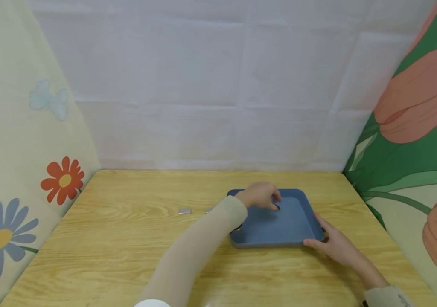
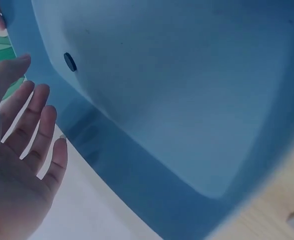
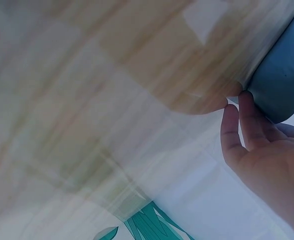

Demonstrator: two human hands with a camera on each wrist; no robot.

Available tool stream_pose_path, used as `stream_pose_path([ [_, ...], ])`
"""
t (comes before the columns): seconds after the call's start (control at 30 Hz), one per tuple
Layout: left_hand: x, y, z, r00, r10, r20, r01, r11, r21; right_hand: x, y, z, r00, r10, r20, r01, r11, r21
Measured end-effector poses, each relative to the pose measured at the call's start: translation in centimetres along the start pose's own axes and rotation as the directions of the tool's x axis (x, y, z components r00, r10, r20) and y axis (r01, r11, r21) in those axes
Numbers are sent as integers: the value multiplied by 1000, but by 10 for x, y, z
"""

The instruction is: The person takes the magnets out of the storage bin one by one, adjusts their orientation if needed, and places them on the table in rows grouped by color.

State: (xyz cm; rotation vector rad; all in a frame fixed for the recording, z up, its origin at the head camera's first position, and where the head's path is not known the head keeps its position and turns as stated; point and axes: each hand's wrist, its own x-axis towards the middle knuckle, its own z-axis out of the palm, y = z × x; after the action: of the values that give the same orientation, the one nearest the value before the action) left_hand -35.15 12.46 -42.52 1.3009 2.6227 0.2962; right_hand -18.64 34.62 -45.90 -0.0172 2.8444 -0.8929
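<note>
My left hand is over the far part of a blue rectangular tray, its fingers spread and loosely bent. In the left wrist view a small black disc appears tilted over the tray floor, apart from the thumb and fingertips. From the head view the same disc shows just below the fingers. At the tray's near right corner, my right hand holds the tray, thumb on the near side and fingers along the right side. The right wrist view has those fingertips against the tray's outer wall.
Left of the tray, a small flat silver piece lies on the wooden table. A second silver piece is partly hidden by the left sleeve. White cloth hangs behind the table, with flower-patterned cloth at the sides.
</note>
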Motion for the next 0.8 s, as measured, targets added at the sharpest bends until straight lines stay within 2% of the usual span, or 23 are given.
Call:
stream_pose_path([
  [0.2, 5, 1, 2, 1000, -12, 5, 12, 1000, 24, 1, -1, 2, 1000, -12, -9, 12, 1000, 2],
  [0.43, 12, 3, 11, 998, -41, 42, 42, 999, -29, 0, -2, 1, 1000, 9, 7, -9, 1000, 8],
  [0.63, 22, 0, 26, 999, -27, 36, 29, 998, -47, 1, 0, 1, 1000, 18, 18, -19, 1000, 18],
  [0.8, 24, -2, 30, 999, -6, 37, 9, 996, -93, 1, 0, 0, 999, 21, 25, -22, 999, 27],
])
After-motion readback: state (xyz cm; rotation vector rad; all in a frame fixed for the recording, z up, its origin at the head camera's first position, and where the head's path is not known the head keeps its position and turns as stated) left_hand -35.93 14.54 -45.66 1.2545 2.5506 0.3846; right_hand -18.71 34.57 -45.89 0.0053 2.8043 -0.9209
